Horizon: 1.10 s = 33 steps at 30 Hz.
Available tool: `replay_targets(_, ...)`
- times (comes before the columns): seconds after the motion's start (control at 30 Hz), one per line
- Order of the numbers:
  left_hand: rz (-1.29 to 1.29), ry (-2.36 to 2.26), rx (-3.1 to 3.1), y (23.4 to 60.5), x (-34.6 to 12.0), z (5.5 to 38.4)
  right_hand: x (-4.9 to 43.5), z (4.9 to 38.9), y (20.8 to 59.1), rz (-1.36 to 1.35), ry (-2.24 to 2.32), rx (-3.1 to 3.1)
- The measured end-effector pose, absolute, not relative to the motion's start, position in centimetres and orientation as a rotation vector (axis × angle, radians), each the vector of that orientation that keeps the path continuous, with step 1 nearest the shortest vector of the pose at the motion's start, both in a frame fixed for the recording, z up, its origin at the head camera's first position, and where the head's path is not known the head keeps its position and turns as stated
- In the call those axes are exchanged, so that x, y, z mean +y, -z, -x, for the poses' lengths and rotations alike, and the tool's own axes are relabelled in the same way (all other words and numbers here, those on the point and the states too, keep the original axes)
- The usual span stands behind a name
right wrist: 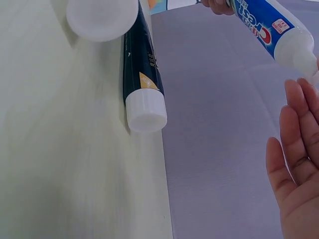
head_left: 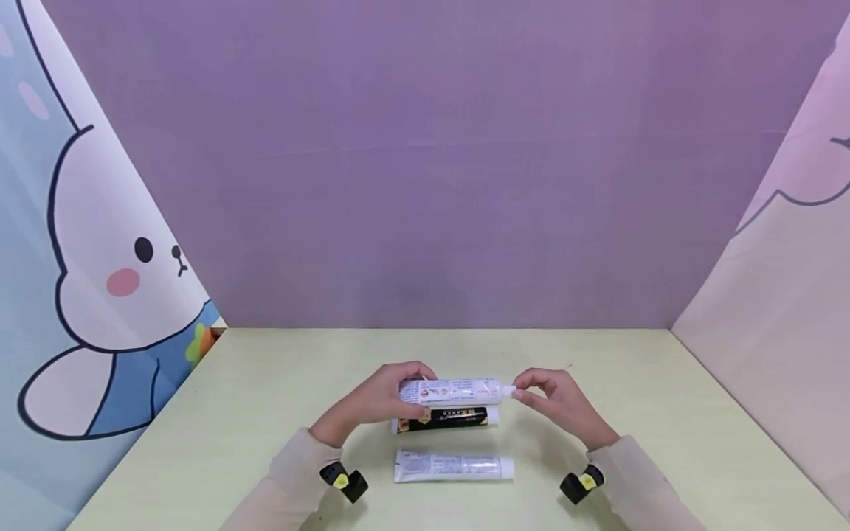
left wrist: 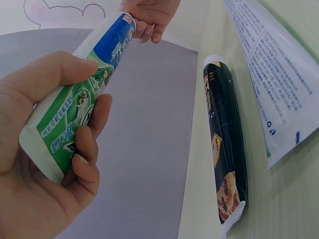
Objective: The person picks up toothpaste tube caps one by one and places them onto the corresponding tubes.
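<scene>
My left hand grips a toothpaste tube by its flat end, thumb on one side and fingers curled round the other. In the left wrist view the tube's front is green, blue and white. Thumb and fingertips of my right hand pinch the small white tip at the tube's narrow end. The right wrist view shows the tube's white shoulder tapering toward those fingertips. Just below the held tube in the head view, a black toothpaste tube with a white cap lies on the table.
Nearer the front of the table lies a white toothpaste tube, its cap pointing right. A purple wall rises behind the table, with printed cloth panels at either side. Each wrist wears a small black camera.
</scene>
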State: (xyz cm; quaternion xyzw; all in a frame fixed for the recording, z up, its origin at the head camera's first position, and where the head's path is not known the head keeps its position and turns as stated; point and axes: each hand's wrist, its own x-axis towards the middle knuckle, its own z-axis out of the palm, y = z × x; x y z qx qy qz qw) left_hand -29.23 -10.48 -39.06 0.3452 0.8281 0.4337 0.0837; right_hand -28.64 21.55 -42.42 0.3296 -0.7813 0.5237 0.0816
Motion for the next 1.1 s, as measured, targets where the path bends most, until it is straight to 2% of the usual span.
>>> replay_targets(0.67, -0.976, -1.353, 2.414, 39.54, -10.1, 29.31, 21.39, 28.55, 42.45, -0.997, -1.613, -2.271)
replay_targets(1.1, -0.951, -1.361, 2.413, 39.48, -9.77, 29.27, 21.58, 28.56, 41.99, -0.813, -1.546, -2.365)
